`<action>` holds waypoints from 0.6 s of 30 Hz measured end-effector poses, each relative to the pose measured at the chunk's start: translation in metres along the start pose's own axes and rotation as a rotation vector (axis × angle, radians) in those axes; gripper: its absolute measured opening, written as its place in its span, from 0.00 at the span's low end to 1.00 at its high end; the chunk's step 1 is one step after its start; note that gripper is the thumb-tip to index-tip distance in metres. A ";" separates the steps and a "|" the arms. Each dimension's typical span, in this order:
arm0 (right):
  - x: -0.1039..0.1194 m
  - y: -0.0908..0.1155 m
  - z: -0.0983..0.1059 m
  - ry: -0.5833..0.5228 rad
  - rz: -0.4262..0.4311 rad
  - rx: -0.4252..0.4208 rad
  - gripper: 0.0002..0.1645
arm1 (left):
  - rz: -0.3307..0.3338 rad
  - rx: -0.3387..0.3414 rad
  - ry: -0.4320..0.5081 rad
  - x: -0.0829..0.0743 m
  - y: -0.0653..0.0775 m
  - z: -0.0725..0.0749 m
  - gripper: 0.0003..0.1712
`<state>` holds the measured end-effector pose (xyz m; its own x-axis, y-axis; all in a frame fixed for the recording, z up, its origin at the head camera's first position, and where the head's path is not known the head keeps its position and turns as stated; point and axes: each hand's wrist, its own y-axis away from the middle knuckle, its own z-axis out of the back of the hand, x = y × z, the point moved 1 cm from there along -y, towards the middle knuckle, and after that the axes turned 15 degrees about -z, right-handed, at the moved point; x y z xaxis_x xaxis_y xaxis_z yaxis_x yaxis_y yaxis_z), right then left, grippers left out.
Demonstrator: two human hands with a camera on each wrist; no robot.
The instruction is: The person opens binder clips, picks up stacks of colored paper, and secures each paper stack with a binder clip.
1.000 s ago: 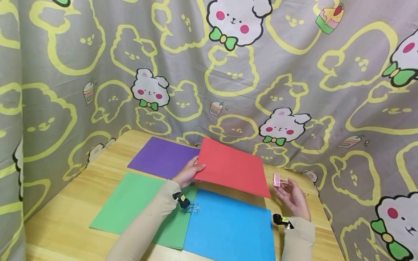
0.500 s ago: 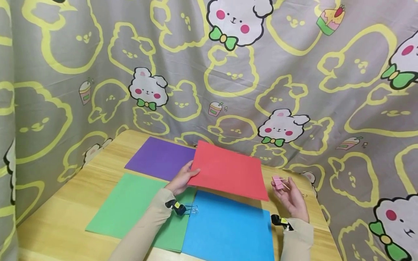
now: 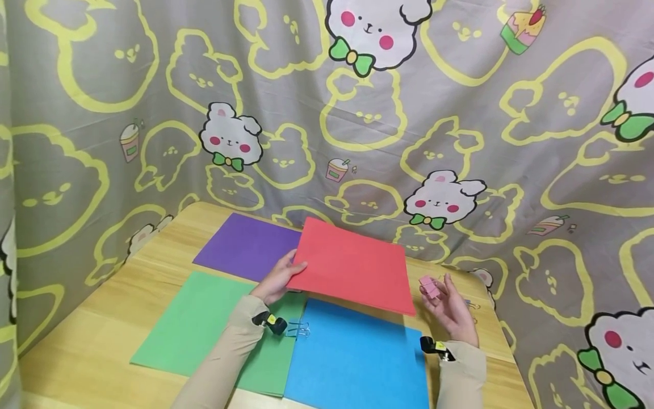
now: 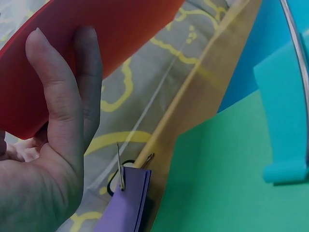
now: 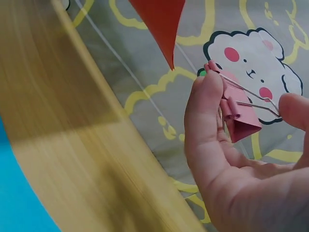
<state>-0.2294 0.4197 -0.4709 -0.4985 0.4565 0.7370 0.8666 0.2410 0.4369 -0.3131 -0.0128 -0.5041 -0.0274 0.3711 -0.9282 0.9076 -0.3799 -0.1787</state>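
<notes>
My left hand (image 3: 277, 280) pinches a red paper stack (image 3: 352, 264) at its left edge, thumb on top, and holds it tilted above the table. To the right of the stack, my right hand (image 3: 455, 312) holds a pink binder clip (image 3: 430, 287), apart from the paper. In the right wrist view the pink clip lies against the fingers, its wire handles reaching toward the thumb (image 5: 294, 111). A blue paper stack (image 3: 357, 352) lies below the red one, with a blue binder clip (image 4: 282, 111) at its upper left edge.
Green paper (image 3: 199, 318) lies left of the blue, and purple paper (image 3: 245, 247) behind it; a clip's wire handle (image 4: 120, 166) shows at the purple corner. Small wire-handled items (image 3: 472, 305) lie behind the right hand. A patterned curtain (image 3: 286, 68) surrounds the wooden table (image 3: 92, 335).
The left hand and red stack have shifted slightly left. In the right hand the pink clip has turned, its wire handles swinging away. The other paper stacks stay in place.
</notes>
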 end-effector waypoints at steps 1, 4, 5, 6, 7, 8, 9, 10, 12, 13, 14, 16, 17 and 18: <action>0.000 0.000 0.000 0.005 0.001 -0.011 0.26 | -0.001 0.001 -0.003 0.000 0.000 -0.001 0.40; -0.001 -0.002 -0.001 0.009 -0.014 -0.051 0.25 | 0.003 0.004 -0.004 0.000 0.000 -0.002 0.40; -0.001 -0.002 -0.001 0.008 -0.017 -0.060 0.25 | 0.005 0.003 -0.004 0.000 0.000 -0.003 0.40; -0.001 -0.003 -0.001 0.008 -0.017 -0.070 0.24 | 0.005 0.005 -0.008 0.001 0.000 -0.002 0.40; -0.001 -0.003 -0.002 0.002 -0.019 -0.077 0.24 | 0.005 0.007 -0.010 0.001 0.000 -0.002 0.41; -0.001 -0.004 -0.002 -0.004 -0.018 -0.079 0.24 | 0.005 0.007 -0.010 0.001 0.000 -0.002 0.41; -0.001 -0.004 -0.003 -0.009 -0.016 -0.077 0.24 | 0.003 0.007 -0.012 0.001 0.000 -0.001 0.41; -0.001 -0.004 -0.003 -0.013 -0.010 -0.077 0.24 | 0.001 0.005 -0.012 0.001 0.000 -0.001 0.41; 0.000 -0.005 -0.004 -0.013 0.002 -0.074 0.23 | -0.003 0.002 -0.015 0.001 0.000 -0.001 0.41; 0.000 -0.005 -0.005 -0.016 0.006 -0.071 0.23 | -0.002 -0.003 -0.012 0.001 -0.001 -0.001 0.41; 0.001 -0.005 -0.005 -0.021 0.006 -0.067 0.22 | -0.001 -0.009 -0.009 0.001 -0.001 -0.001 0.41; 0.001 -0.006 -0.006 -0.026 0.006 -0.056 0.20 | 0.002 -0.014 -0.011 0.000 -0.001 -0.001 0.41; 0.001 -0.007 -0.006 -0.024 0.007 -0.050 0.20 | 0.003 -0.014 -0.015 0.000 -0.001 0.000 0.41; 0.001 -0.007 -0.006 -0.026 0.008 -0.041 0.20 | 0.004 -0.015 -0.015 0.000 -0.001 0.000 0.41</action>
<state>-0.2363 0.4135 -0.4697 -0.4904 0.4809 0.7268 0.8687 0.2022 0.4523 -0.3139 -0.0122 -0.5043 -0.0299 0.3563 -0.9339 0.9138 -0.3688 -0.1700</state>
